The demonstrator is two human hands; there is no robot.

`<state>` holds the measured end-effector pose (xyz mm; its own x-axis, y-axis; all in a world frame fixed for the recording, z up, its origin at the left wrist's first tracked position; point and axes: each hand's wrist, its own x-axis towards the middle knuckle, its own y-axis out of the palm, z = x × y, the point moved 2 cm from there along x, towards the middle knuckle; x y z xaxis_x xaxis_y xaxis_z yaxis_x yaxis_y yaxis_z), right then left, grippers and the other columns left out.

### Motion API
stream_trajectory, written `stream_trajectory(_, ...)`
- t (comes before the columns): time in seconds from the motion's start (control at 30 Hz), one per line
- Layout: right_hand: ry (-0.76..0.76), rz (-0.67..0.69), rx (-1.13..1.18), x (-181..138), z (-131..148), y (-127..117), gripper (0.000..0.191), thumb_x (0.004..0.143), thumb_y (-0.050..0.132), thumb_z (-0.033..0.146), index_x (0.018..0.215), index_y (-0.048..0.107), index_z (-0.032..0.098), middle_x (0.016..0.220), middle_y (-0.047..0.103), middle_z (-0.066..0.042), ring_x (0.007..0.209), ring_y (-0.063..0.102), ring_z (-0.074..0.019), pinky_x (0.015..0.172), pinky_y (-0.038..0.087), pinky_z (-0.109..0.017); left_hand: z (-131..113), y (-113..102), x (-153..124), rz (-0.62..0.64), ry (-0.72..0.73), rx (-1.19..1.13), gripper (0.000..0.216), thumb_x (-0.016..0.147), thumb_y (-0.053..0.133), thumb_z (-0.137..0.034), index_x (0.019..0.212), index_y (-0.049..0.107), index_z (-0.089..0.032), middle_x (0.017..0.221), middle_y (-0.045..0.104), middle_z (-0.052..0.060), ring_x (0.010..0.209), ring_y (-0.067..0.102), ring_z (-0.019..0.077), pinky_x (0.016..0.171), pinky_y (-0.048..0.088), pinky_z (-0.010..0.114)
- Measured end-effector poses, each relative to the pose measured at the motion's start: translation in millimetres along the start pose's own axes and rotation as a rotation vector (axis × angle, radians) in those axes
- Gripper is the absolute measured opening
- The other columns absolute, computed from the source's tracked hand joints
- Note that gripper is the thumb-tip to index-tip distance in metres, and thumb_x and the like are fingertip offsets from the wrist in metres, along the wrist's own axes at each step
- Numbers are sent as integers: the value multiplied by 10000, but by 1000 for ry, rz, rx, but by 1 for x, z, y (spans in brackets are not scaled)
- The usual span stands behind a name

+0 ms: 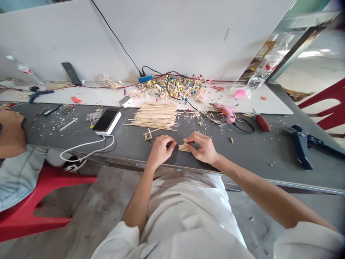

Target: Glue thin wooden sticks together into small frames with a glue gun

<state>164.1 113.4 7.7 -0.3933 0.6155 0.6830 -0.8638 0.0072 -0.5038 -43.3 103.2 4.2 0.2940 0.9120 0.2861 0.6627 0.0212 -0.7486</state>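
Observation:
Both my hands rest on the grey worktable [258, 151] near its front edge. My right hand [203, 146] pinches a small flat set of short wooden sticks [183, 148] that lies on the table. My left hand [161, 149] is curled just left of the sticks, fingers closed; what it holds is hidden. A small glued stick piece [148, 135] lies just beyond my left hand. Behind it is a neat stack of long wooden sticks [156, 116].
A pile of stick models with coloured beads [175, 88] sits by the wall. A pink glue gun [226, 112], red-handled cutter [262, 123] and blue pliers [300, 144] lie to the right. A phone on a power bank [107, 121] is left. Another person sits on a red stool [40, 201].

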Motion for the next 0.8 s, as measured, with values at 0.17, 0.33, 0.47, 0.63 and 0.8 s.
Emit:
stream_trajectory(0.17,-12,-8,3,0,0,0,83,929,649,178,978,701,221,817,712,-58,706,654,-195,636,558,-342,-1,0,-1,-2,2,1,184,987,571,-255,837,661,-197,830,693,44,845,618,214,834,447,364)
stream_trajectory(0.33,-15,-6,4,1,1,0,91,922,653,169,983,698,220,821,715,-60,707,654,-196,638,558,-343,-1,-1,-1,-1,4,2,177,984,576,-249,840,665,-197,829,693,40,833,613,210,838,449,364)
stream_trajectory(0.47,-15,-5,-1,1,1,0,85,926,649,168,977,695,217,824,717,-63,707,653,-191,641,559,-338,-1,-1,-1,-1,1,-7,181,985,577,-250,837,663,-193,828,692,40,837,611,211,832,445,365)
stream_trajectory(0.63,-16,-7,-5,0,1,0,80,927,647,162,976,692,207,821,714,-61,709,648,-184,646,552,-327,-1,-1,0,-5,2,-17,186,986,575,-247,831,658,-192,829,687,42,847,614,213,829,440,363)
stream_trajectory(0.8,-16,-7,-3,1,2,0,77,921,652,158,972,695,197,820,709,-60,708,647,-182,650,540,-317,0,0,0,-3,-1,-15,188,986,575,-253,829,660,-195,815,680,41,833,609,212,821,437,361)
